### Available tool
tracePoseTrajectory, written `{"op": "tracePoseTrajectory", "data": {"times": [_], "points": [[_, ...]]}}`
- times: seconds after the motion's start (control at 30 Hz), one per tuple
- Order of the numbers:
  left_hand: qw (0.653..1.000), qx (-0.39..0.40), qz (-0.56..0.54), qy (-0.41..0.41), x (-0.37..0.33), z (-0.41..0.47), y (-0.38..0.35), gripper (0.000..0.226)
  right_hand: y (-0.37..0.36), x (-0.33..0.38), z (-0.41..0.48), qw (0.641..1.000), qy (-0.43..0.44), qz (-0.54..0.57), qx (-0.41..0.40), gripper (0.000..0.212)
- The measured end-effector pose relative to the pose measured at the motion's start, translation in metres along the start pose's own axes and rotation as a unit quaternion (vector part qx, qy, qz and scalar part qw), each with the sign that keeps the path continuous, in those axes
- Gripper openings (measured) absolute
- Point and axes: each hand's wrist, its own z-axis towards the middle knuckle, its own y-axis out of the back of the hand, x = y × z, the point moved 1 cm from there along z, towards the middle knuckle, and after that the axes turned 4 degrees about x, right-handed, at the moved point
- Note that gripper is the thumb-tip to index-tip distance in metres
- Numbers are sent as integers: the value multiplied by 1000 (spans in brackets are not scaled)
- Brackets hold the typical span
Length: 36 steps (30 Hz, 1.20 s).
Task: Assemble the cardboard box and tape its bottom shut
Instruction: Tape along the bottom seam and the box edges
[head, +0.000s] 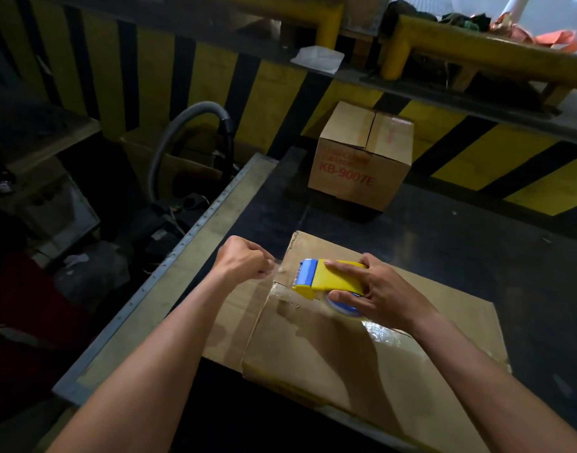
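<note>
In the lower centre I have the box (395,371) lying on the table (460,243). On its upper-left part sits the dispenser (332,276), my right hand (378,289) gripping it from the right. Just left, at the box's edge, my left hand (244,259) pinches the tape (279,268). A second box (359,158) stands behind, upper centre; a hose (189,125) arcs left of the table.

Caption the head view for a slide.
The right hand holds a yellow tape dispenser on the box seam; the left hand pinches the tape end.

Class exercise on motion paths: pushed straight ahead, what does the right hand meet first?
Likely the left hand, pinching tape just beyond the cardboard box edge; depth is unclear.
</note>
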Motion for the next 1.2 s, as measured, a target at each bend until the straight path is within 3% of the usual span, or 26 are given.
{"op": "tracePoseTrajectory", "data": {"times": [0.33, 0.83, 1.2], "points": [[999, 15, -35, 34, 11, 4, -5, 13, 5, -7, -5, 998, 4, -58, 34, 74], [999, -12, 10, 36, 19, 6, -15, 15, 1, -1, -4, 997, 8, -65, 48, 84], [999, -7, 14, 35, 17, 6, -13, 10, 0, 1, -7, 998, 5, -52, 45, 77]]}}
